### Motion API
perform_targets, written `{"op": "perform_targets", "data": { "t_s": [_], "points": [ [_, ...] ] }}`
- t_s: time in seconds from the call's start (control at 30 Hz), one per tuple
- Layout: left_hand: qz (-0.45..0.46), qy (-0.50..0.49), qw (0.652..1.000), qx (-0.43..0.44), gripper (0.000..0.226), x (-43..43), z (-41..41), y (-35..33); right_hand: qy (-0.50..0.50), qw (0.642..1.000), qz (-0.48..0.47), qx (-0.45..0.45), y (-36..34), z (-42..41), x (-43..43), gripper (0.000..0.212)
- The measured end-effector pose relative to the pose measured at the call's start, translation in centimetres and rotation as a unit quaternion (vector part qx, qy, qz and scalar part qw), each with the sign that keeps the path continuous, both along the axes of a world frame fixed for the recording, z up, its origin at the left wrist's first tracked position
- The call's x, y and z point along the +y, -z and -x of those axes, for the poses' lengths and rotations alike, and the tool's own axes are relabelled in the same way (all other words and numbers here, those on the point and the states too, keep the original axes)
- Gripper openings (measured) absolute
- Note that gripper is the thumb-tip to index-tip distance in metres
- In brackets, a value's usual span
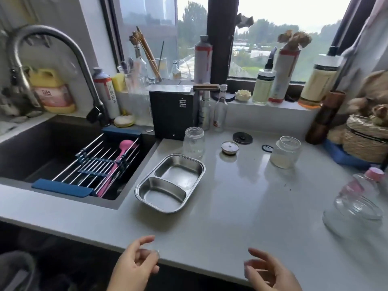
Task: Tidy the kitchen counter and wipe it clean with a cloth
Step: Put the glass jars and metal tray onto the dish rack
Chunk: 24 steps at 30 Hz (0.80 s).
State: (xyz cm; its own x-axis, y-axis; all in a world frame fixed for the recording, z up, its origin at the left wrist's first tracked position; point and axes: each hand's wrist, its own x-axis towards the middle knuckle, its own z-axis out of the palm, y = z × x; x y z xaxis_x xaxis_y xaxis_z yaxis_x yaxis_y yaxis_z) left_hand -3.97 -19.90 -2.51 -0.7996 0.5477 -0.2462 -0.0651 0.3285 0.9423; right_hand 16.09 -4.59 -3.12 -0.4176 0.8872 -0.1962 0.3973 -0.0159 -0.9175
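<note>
Head view looks down on a pale grey stone worktop (252,196) that runs from a dark sunken sink (42,143) on the left to a window sill at the back. Both hands hang over the near edge. The left hand (134,263) has its fingers loosely curled and grasps nothing, and the right hand (270,271) is likewise relaxed and empty, palm turned inward.

Near the sink corner a two-compartment stainless steel tray (169,183) lies on the worktop, both compartments bare. Just behind it stands a ribbed clear glass jar (193,141) without a lid. To its right lie a small round metal lid (230,147), a flat black round lid (242,137) and a black hair tie (267,147). A wider clear glass jar (285,152) with a cloudy residue stands beside the tie. At the right edge is a large clear glass jar (354,208), blurred, with a pink-capped clear bottle (373,175) behind it.

Across the sink sits a blue-ended roll-up wire rack (94,162) carrying a pink ladle (123,152). A black box (173,114) stands at the back of the worktop.
</note>
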Motion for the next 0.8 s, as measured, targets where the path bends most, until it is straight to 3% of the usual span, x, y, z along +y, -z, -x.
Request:
{"op": "perform_targets", "data": {
  "t_s": [0.23, 0.37, 0.6, 0.8],
  "points": [
    [-0.019, -0.045, 0.998, 0.035, 0.028, 4.1, 7.0, -2.6, -0.085, 0.995, -0.045, 0.03, -1.1, 9.6, 6.3, 0.03],
    [-0.025, -0.001, 0.998, 0.049, 0.03, 6.5, 9.7, -3.5, -0.09, 0.993, -0.077, 0.024, -2.5, 12.6, 8.4, 0.031],
    [-0.069, 0.218, 0.967, 0.113, 0.03, 17.0, 11.5, -5.0, 0.141, 0.983, -0.115, -0.002, -3.3, 8.7, 10.2, 0.026],
    [-0.074, 0.421, 0.898, 0.101, 0.036, 25.2, 1.4, -2.2, 0.34, 0.929, -0.123, -0.081, -3.0, 0.7, 8.9, 0.027]
  ]
}}
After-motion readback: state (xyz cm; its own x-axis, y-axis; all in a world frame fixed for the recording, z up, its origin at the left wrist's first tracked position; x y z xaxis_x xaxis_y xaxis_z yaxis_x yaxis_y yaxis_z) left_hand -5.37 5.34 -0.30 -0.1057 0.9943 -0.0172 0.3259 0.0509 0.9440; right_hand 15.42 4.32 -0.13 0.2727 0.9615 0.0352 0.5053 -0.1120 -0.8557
